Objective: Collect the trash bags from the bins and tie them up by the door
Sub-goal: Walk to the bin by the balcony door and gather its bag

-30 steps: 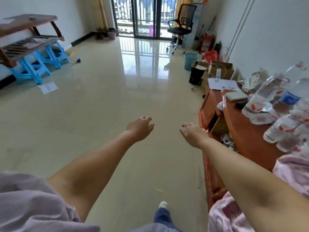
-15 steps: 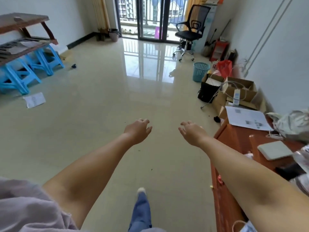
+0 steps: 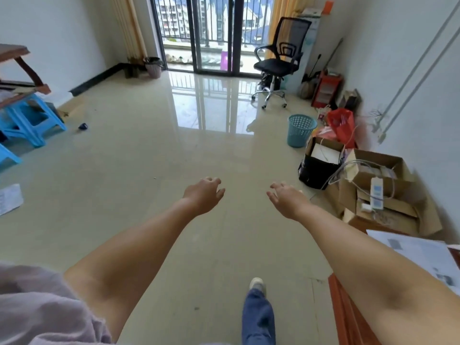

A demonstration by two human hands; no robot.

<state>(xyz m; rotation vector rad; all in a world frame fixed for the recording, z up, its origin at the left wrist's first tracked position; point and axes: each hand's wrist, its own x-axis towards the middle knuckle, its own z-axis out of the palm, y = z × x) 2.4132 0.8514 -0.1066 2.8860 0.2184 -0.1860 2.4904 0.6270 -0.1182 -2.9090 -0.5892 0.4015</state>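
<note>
Glossy floor (image 3: 149, 170) is being crossed; both hands, left (image 3: 202, 195) and right (image 3: 286, 199), are being held out empty, fingers loosely apart; the blue bin (image 3: 300, 130) at one o'clock is best approached squarely, its rim being gripped first; a grey bin (image 3: 153, 67) is waiting at eleven o'clock.

You have a single view, from the camera on your head, wide-angled and tilted forward and down along the length of a room. It faces the glass balcony door (image 3: 214, 33) at the far end, well away, across a glossy tiled floor (image 3: 139, 155). Nearest the lens, your left hand (image 3: 202, 195) and right hand (image 3: 288, 200) reach out mid-frame, with one foot (image 3: 256, 284) at the bottom edge. The wide lens bows the side walls; a desk corner (image 3: 348, 317) cuts in at lower right.
</note>
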